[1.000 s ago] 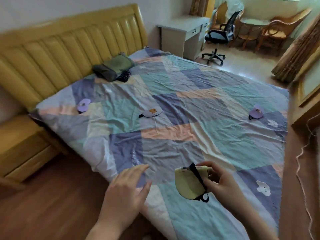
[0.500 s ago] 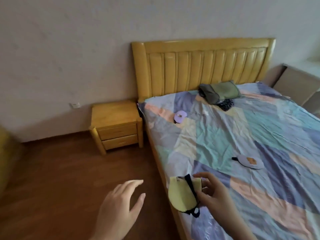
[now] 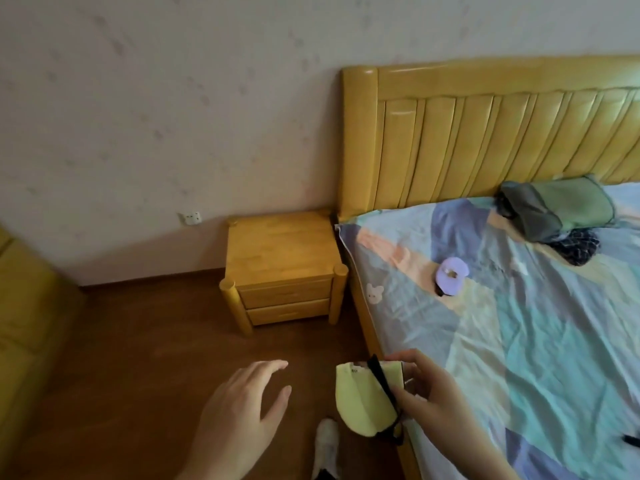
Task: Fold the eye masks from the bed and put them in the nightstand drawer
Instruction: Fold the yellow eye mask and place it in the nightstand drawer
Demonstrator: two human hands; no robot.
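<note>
My right hand [image 3: 434, 403] pinches a folded pale-yellow eye mask [image 3: 363, 400] with a black strap, held above the floor beside the bed's edge. My left hand [image 3: 242, 417] hovers open and empty over the wooden floor, left of the mask. A purple eye mask [image 3: 450, 276] lies on the patchwork bed cover [image 3: 540, 327] near the headboard. The wooden nightstand [image 3: 281, 258] stands against the wall left of the bed, both of its drawers [image 3: 285, 294] closed. A dark strap end of another mask [image 3: 632, 439] shows at the right edge.
A folded green-grey pile of cloth [image 3: 557, 206] sits on the bed by the yellow headboard [image 3: 502, 133]. A wall socket [image 3: 191, 218] is left of the nightstand. Yellow furniture [image 3: 24, 323] fills the left edge. A white slipper [image 3: 327, 445] shows on the floor below.
The view has swung left from the bed toward the nightstand, which now looks closer. My right hand keeps the yellow mask; my left hand stays open beside it.
</note>
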